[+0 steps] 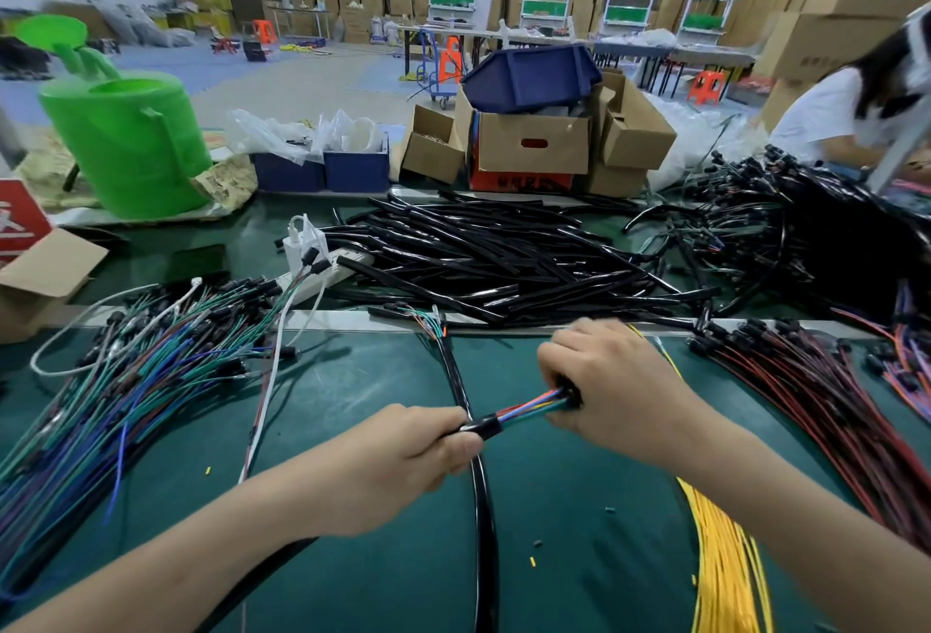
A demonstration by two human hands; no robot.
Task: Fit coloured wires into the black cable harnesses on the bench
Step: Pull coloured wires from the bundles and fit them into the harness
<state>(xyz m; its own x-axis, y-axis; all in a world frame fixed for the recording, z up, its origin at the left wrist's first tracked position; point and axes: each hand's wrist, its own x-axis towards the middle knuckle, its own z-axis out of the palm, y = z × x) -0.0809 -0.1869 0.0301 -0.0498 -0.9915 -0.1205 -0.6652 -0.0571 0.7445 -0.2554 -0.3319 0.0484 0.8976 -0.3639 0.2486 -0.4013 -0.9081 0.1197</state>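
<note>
My left hand [403, 456] grips the end of a black harness tube [486, 426] over the green bench mat. A short bundle of coloured wires [529, 408] runs out of the tube's mouth to my right hand [609, 380], which pinches the wires and their black connector end. Another black tube [483, 521] with coloured wires at its far end lies under my hands, running from the bench's middle toward me.
Green, blue and purple wires [116, 380] are heaped at left, yellow wires [720, 562] and red-black wires [816, 395] at right. A pile of black tubes [493, 249] and a white power strip [312, 264] lie behind. A person [846, 113] sits at far right.
</note>
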